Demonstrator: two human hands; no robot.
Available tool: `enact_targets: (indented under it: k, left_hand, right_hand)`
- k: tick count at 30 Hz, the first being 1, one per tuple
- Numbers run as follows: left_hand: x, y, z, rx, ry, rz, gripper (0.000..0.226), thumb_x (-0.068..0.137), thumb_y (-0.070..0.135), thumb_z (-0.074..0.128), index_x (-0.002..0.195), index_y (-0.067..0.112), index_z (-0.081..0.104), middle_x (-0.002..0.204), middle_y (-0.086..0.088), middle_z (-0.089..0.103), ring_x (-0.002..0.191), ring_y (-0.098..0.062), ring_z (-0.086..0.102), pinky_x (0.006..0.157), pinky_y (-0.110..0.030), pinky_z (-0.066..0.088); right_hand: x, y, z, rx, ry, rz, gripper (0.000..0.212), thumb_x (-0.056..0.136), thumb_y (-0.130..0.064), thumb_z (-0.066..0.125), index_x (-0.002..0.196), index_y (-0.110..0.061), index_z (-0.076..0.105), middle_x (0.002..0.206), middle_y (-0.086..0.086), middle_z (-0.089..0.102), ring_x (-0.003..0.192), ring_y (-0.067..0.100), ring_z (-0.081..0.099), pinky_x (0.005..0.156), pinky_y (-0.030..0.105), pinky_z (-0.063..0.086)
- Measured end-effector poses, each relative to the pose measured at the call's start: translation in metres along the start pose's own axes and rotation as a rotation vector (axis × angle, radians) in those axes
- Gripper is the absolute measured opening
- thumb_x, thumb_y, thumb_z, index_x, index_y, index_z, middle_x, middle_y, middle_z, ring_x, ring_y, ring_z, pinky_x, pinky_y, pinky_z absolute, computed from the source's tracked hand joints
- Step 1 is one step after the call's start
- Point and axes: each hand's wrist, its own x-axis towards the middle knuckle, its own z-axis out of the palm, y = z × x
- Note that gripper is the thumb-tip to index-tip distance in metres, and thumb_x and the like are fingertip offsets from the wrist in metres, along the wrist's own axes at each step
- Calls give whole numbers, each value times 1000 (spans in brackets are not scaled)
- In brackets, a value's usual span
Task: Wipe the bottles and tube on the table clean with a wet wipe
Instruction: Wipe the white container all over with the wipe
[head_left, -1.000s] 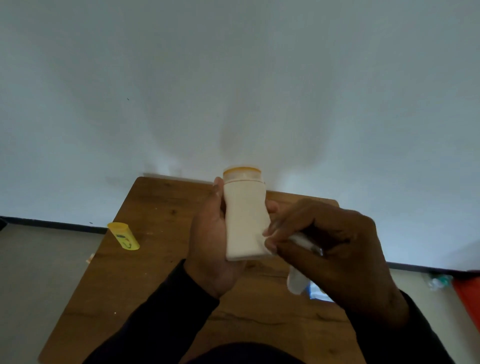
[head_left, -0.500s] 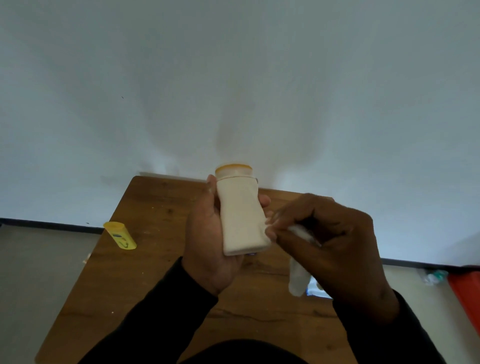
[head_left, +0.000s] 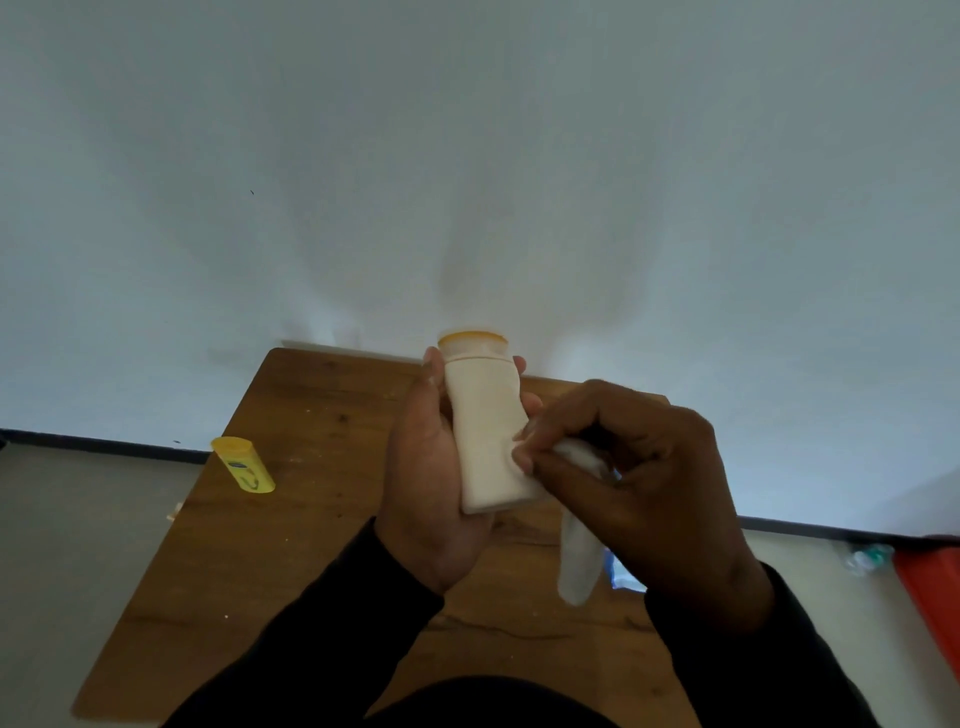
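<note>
The left hand (head_left: 431, 483) is wrapped round the bottle (head_left: 485, 426), held upright above the table (head_left: 291, 519), cap away from the person. The right hand (head_left: 639, 488) pinches the wipe (head_left: 574, 561) against the bottle's lower right side, so a stroke would likely run along its long axis. The tube (head_left: 243, 464) lies well off to the left

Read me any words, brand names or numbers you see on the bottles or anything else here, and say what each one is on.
Nothing here can be read.
Yellow plastic tube lying on the wooden table: a small blue oval logo with dark marks below, too blurred to read.
Cream plastic bottle with orange cap, held in the left hand: the side facing the camera shows no print.
White wet wipe, gripped by the right hand: blank.
</note>
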Motion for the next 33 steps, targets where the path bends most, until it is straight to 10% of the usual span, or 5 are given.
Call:
enact_targets:
  k: [33]
  left_hand:
    - [-9, -7, 0, 93, 48, 5, 67, 97, 58, 36, 124, 2, 62, 94, -16, 66, 84, -22, 66, 69, -32, 58]
  right_hand:
    - [2, -13, 12, -79, -70, -100, 10, 80, -7, 82, 81, -14, 75, 87, -9, 73, 85, 6, 70, 73, 30, 56]
